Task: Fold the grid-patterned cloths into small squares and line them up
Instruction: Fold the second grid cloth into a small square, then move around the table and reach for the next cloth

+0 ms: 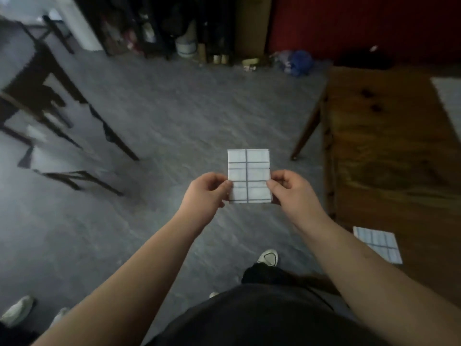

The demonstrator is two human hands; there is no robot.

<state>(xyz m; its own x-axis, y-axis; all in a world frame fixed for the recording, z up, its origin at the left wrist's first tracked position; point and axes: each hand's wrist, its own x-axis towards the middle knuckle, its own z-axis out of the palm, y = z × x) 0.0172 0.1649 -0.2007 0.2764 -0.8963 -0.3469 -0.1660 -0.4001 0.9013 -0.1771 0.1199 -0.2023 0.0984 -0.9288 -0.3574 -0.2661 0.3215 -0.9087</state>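
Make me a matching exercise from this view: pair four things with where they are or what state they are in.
Things
1. folded white grid-patterned cloth
2. second folded grid-patterned cloth
3. brown wooden table
4. white sneaker

Places
A. flat on the table's near edge
B. on the grey floor
C. pinched in the air between left hand and right hand
D. standing to the right

Pairs: 1-C, 2-A, 3-D, 4-B

Wooden table (389, 136) bears one folded cloth (378, 243).

Small folded square cloth (249, 176): white, dark blue grid lines. Second folded cloth square (378, 244) on wooden table (389, 151): pale blue-white, blue grid. Table: warm brown, dark knots. Stone-look floor (174, 116): mottled grey. Back wall panel (361, 23): deep red.
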